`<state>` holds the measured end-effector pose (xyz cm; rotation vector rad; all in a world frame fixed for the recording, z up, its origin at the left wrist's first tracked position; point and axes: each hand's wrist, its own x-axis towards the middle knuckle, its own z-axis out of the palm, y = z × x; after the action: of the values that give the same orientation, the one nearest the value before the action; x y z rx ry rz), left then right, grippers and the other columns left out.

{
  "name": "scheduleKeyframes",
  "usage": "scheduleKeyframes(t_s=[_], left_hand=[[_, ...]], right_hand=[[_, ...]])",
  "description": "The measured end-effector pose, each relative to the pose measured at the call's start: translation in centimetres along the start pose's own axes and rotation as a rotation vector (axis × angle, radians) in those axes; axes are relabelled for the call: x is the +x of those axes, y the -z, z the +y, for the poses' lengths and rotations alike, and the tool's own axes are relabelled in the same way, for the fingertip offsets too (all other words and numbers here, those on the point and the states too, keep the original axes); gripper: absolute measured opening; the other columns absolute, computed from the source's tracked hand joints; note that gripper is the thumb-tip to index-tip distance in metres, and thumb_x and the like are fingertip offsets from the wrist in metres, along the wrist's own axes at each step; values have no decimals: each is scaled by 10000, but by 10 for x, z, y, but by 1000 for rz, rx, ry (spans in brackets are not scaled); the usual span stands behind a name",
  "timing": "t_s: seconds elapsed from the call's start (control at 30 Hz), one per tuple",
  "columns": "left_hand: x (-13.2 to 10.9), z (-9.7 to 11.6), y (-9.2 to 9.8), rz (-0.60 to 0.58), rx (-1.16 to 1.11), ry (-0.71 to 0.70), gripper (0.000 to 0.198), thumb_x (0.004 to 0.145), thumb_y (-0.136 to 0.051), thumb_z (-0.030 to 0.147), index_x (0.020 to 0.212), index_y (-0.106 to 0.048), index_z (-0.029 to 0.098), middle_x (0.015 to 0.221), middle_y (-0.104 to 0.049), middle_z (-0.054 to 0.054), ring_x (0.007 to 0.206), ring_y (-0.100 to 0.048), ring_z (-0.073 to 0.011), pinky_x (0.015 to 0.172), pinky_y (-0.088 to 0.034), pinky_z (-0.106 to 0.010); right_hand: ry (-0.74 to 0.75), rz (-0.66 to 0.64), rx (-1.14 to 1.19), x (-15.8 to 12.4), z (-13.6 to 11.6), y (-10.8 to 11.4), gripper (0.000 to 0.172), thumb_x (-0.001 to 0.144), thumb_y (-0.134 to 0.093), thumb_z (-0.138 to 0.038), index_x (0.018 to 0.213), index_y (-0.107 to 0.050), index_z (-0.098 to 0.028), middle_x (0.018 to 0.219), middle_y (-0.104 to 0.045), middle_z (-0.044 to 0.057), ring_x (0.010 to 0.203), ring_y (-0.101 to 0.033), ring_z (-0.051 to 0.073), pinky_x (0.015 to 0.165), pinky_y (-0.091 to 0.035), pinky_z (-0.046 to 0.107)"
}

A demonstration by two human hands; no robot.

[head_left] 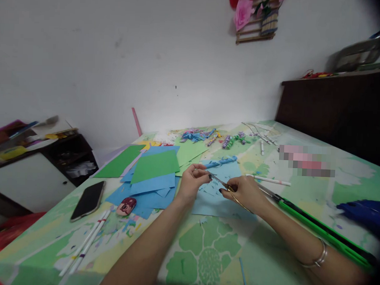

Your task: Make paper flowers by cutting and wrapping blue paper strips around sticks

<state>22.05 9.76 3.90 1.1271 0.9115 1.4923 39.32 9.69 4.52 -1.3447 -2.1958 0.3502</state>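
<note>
My right hand [244, 194] is closed on a pair of scissors [227, 187] with gold-coloured handles. The blades point left toward my left hand [193, 181]. Thumb and fingers of that hand are pinched together near the scissor tips; whatever is between them is too small to make out. Just beyond both hands lies a twisted roll of blue paper [221, 161]. Beneath them is a light blue sheet [202, 207] with small paper snippets [208, 189] scattered over it.
Green sheets [156, 164] and blue sheets [150, 186] are piled on the left, near a computer mouse [126, 206], a phone [88, 200] and white markers [89, 241]. A green-edged paper cutter [318, 228] lies by my right forearm. Curled paper pieces [229, 141] lie farther back.
</note>
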Motion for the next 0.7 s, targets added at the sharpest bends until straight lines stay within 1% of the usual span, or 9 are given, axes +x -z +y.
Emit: scheduleKeyframes(t_s=[0.3, 0.57, 0.7], left_hand=[[1, -1, 1, 7, -2, -1, 337, 548, -695, 110, 836, -524, 144, 640, -622, 12, 586, -579, -108, 620, -450, -252], [2, -2, 1, 19, 2, -3, 336, 554, -689, 100, 840, -516, 136, 636, -615, 12, 577, -571, -98, 610, -449, -242], [1, -1, 1, 18, 1, 8, 344, 556, -683, 93, 850, -510, 139, 642, -619, 7, 576, -570, -97, 610, -444, -240]], right_hand=[[4, -5, 6, 1, 2, -1, 314, 658, -535, -383, 432, -483, -171, 386, -398, -34, 428, -304, 83, 431, -203, 224], [-11, -1, 0, 1, 2, 0, 306, 649, -544, -379, 438, -469, -171, 383, -366, -43, 431, -292, 81, 435, -205, 216], [-6, 1, 9, 1, 2, 1, 297, 646, -548, -372, 439, -481, -170, 381, -373, -43, 431, -292, 81, 437, -207, 215]])
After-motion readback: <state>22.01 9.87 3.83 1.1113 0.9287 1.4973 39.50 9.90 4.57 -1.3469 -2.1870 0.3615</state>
